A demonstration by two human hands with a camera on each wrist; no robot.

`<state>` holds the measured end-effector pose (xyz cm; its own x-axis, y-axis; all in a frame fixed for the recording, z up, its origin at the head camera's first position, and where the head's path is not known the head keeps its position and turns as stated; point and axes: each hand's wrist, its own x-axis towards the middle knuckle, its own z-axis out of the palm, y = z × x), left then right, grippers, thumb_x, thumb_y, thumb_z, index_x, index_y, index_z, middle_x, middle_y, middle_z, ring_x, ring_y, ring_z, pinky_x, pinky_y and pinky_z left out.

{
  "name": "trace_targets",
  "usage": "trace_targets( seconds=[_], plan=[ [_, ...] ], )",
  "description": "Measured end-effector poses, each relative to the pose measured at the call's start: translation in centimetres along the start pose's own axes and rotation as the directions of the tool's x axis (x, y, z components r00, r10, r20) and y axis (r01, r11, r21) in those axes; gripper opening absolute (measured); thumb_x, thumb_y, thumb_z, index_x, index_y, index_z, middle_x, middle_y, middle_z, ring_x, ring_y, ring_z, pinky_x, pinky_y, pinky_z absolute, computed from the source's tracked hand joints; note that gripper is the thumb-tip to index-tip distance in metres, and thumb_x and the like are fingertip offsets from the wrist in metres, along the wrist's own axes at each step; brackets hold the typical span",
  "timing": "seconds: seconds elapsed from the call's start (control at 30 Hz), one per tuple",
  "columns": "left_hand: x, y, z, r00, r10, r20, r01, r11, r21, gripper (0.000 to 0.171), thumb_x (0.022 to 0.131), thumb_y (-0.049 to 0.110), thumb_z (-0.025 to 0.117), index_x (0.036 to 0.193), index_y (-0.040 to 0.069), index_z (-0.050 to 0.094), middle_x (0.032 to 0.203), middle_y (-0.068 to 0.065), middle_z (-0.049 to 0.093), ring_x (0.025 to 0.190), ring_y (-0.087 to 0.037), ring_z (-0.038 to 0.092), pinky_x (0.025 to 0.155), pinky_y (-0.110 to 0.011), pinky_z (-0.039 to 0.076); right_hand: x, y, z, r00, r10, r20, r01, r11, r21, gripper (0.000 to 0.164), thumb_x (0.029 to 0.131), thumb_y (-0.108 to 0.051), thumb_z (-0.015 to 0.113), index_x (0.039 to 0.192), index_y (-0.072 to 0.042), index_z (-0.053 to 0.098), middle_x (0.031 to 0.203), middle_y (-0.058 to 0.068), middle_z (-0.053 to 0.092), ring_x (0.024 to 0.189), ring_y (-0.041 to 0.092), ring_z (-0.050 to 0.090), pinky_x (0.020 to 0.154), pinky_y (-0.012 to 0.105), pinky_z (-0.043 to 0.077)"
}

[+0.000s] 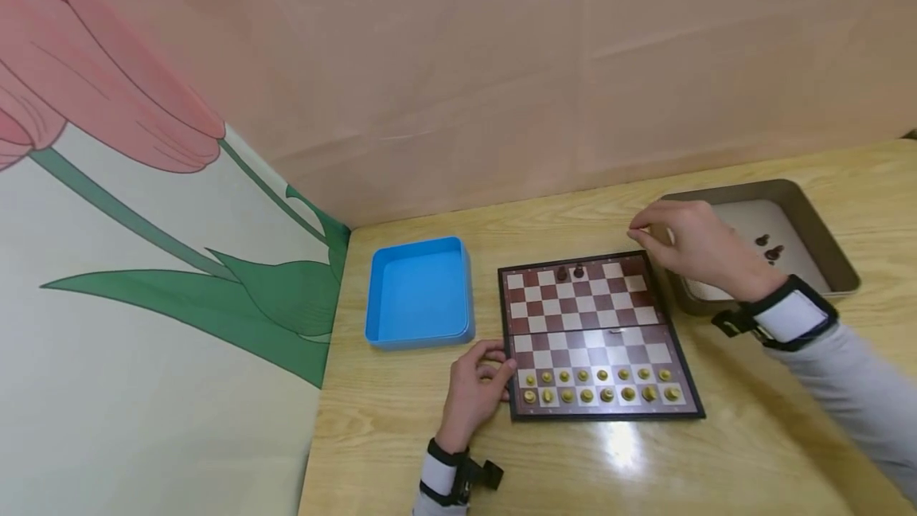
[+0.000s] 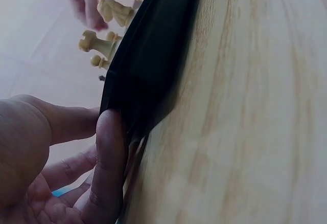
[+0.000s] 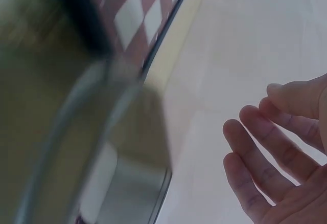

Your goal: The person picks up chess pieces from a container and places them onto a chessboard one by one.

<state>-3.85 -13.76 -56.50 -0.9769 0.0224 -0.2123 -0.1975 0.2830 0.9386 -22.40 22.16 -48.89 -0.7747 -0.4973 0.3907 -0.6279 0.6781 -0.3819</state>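
Observation:
A folding chessboard (image 1: 555,342) lies flat on the table. My left hand (image 1: 473,392) grips its left edge near the front corner, thumb and finger pinching the black rim in the left wrist view. Light chess pieces fill the two near rows, among them a rook (image 2: 94,42) and a knight (image 2: 115,12). On the far row stand two dark chess pieces (image 1: 579,271). My right hand (image 1: 691,241) hovers between the board's far right corner and a brown tray (image 1: 809,221). Its fingers are loosely bent, with nothing visible between them in the right wrist view.
Several dark pieces (image 1: 774,252) lie inside the brown tray, partly hidden by my right hand and wrist. A blue box (image 1: 419,293) stands left of the board. Behind the wooden table (image 1: 372,436) rises a pinkish backdrop (image 1: 466,102), with a flower-patterned sheet (image 1: 179,357) at left.

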Motion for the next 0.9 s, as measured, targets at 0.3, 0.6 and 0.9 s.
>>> trace_targets(
  seconds=[0.3,0.6,0.9],
  plan=[
    [0.1,-0.1,0.1,1.0,-0.009,-0.002,0.009,1.0,-0.004,0.032,0.102,0.02,0.076,0.133,0.013,0.07,0.109,-0.003,0.071,0.069,-0.009,0.071,0.056,-0.027,0.064,-2.1,3.6,-1.9,0.998,-0.017,-0.067,0.012,0.997,-0.07,0.02,0.088,-0.004,0.084,0.108,-0.007,0.08,0.104,0.012,0.08,0.074,0.017,0.073,0.06,0.026,0.056],
    [0.3,0.2,0.1,1.0,-0.018,-0.001,0.018,1.0,-0.008,0.031,0.102,0.02,0.075,0.132,0.013,0.07,0.109,-0.003,0.071,0.069,-0.009,0.071,0.056,-0.027,0.064,-4.0,6.4,-3.6,0.997,0.068,-0.022,-0.07,0.992,-0.104,0.02,0.091,-0.005,0.082,0.11,-0.004,0.079,0.103,0.016,0.079,0.083,0.03,0.075,0.06,0.027,0.055],
    [0.3,0.0,0.1,1.0,-0.015,0.002,0.015,1.0,0.001,0.031,0.103,0.019,0.075,0.133,0.013,0.07,0.109,-0.004,0.071,0.071,-0.008,0.072,0.057,-0.027,0.064,-5.9,9.3,-4.1,0.97,0.222,0.099,-0.204,0.965,-0.164,0.024,0.096,-0.007,0.077,0.117,0.004,0.075,0.108,0.027,0.074,0.076,0.031,0.071,0.053,0.03,0.049]
  ],
)
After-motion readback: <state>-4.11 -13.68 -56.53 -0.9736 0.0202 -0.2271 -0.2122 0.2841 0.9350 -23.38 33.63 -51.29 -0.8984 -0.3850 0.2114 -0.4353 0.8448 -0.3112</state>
